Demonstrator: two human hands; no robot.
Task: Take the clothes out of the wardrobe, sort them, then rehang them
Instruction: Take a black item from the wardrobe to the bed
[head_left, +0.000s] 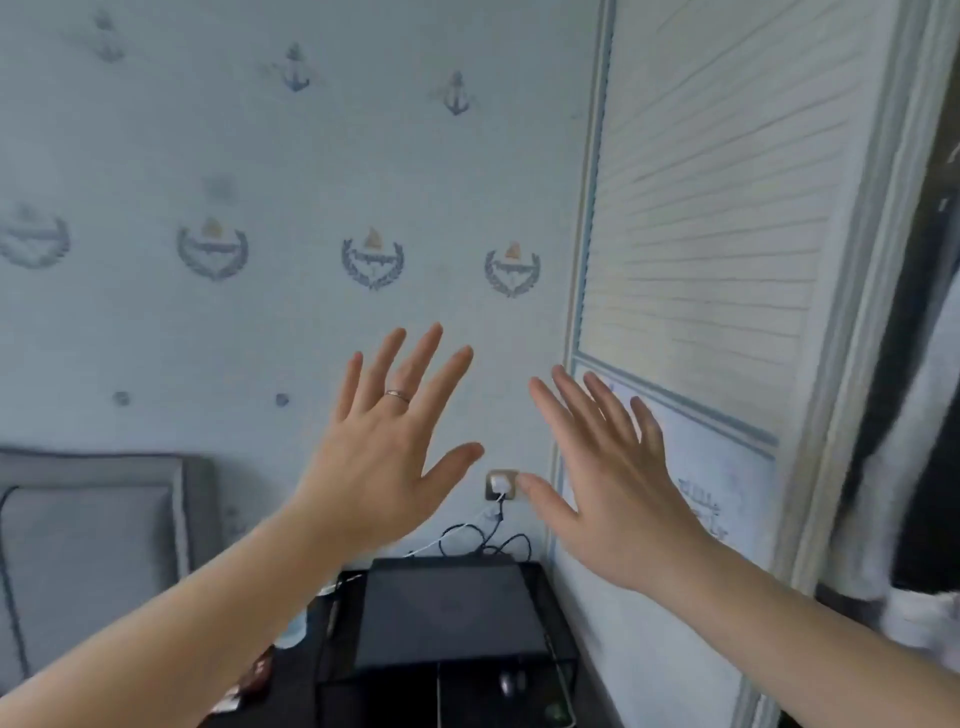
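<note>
My left hand (382, 457) and my right hand (618, 493) are both raised in front of me, backs toward the camera, fingers spread and straight, holding nothing. A ring sits on the left hand. To the right stands the white wardrobe door (717, 234) with horizontal slats, swung toward me. Past its edge, at the far right, dark and white clothes (904, 467) show inside the wardrobe, blurred. My right hand is in front of the door's lower panel; whether it touches the panel I cannot tell.
A wall (260, 182) with anchor-pattern wallpaper fills the left and middle. Below my hands a closed dark laptop (447, 608) lies on a black stand, with cables running to a wall socket (501, 484). A grey padded headboard (88, 540) is at the lower left.
</note>
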